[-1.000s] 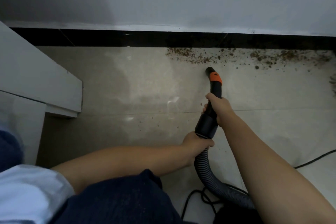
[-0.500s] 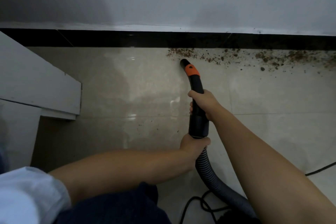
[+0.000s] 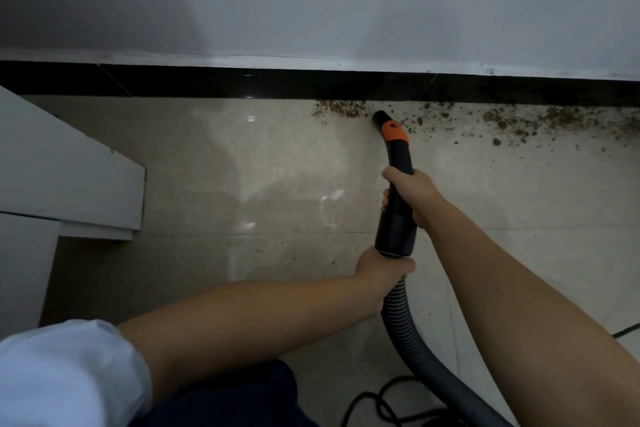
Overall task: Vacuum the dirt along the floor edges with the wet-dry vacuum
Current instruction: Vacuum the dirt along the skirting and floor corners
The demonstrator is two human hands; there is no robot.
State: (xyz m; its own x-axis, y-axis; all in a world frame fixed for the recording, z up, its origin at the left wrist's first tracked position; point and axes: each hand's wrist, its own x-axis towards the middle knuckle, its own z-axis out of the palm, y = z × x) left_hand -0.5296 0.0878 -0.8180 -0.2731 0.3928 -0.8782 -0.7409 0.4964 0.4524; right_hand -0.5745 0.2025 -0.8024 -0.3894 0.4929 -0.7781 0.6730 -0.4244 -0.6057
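Note:
A black vacuum nozzle (image 3: 398, 163) with an orange collar points at the foot of the black skirting board (image 3: 207, 83). Its tip sits in a strip of brown dirt (image 3: 512, 121) that runs along the floor edge to the right, with a small patch of dirt (image 3: 339, 109) just left of the tip. My right hand (image 3: 412, 194) grips the nozzle's middle. My left hand (image 3: 381, 270) grips the joint where the nozzle meets the grey ribbed hose (image 3: 408, 333). The hose trails back to the lower right.
A white cabinet or step (image 3: 69, 184) juts out at the left. A black power cord (image 3: 374, 406) loops on the beige tiles near my legs, and another stretch of cord (image 3: 627, 331) lies at the right edge. A few crumbs (image 3: 277, 250) dot the tile joint.
The nozzle tip has swung from left of the dirt strip to the right and forward, into the dirt at the skirting board. Both hands kept their grip and moved with it.

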